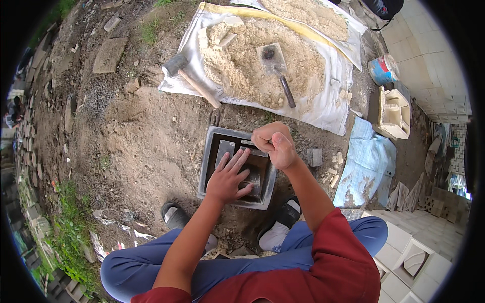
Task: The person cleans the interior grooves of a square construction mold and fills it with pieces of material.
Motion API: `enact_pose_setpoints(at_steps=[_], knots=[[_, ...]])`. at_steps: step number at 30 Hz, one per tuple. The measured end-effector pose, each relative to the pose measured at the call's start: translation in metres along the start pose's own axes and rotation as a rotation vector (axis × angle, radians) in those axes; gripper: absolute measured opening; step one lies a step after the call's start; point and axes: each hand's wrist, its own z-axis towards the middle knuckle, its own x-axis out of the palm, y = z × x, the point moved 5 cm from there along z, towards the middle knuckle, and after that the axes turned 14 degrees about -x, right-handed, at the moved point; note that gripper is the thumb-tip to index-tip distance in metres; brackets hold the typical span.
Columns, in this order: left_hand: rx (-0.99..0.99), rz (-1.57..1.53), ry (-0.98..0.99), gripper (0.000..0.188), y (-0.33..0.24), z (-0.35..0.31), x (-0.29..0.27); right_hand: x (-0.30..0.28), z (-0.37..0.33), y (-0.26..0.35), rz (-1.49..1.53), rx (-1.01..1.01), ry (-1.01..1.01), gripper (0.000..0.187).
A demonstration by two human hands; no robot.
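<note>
A square dark metal mould stands on the ground between my feet, with flat grey plates and darker recessed parts inside. My left hand is open, its fingers spread over the plates in the mould's left and middle part. Above the far right corner, my right hand is closed in a fist, thumb side up. What it holds, if anything, is hidden by the fingers. Under the left fingertips shows a smooth grey plate. A looped metal handle sticks out from the mould's far left corner.
Beyond the mould, a white sack sheet bears pale sandy powder, a trowel and a mallet. To the right are a small grey block, a blue sack, a pale block mould and a bucket.
</note>
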Motion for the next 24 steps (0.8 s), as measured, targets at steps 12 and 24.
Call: enact_pose_setpoints(at_steps=[12,24], knots=[[0.022,0.024,-0.002,0.043,-0.002,0.002,0.002,0.006,0.000,0.007,-0.058,-0.047,-0.017,0.072],[0.011,0.081,0.016,0.049,-0.002,0.001,0.002,0.015,0.000,0.002,-0.090,-0.061,-0.022,0.072]])
